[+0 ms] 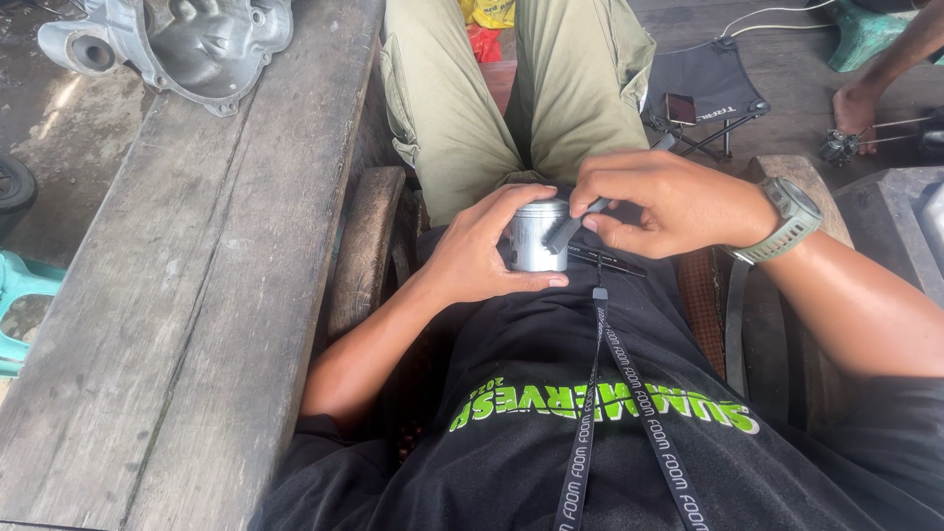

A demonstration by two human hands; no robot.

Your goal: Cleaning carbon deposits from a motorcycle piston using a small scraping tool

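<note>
Head view looks down on a seated person's lap, where both hands meet over a small silver metal cylinder [534,236], a piston by its shape. Left hand [482,254] wraps around the cylinder's left side, fingers curled over its top and thumb underneath, its grip closed on the piece. Right hand [659,202] pinches a short dark grey tool [572,225] between thumb and fingers, its grip closed on it, the tool's lower end laid against the cylinder's side. A grey wristwatch [787,218] sits on the right wrist.

Just near of the hands lies a black shirt [590,423] with green lettering, and a black lanyard [615,413] runs down over it. Beyond the hands stretch olive trousers [511,88]. To the left a worn wooden bench [197,295] runs from near to far, and at its far end rests a grey cast metal engine cover [177,39]. A turquoise plastic stool [20,305] shows at the left edge. Far right, a small black folding stool [703,88] carries a phone [680,107]. Another person's hand [854,106] reaches in at the far right beside some metal parts [841,147].
</note>
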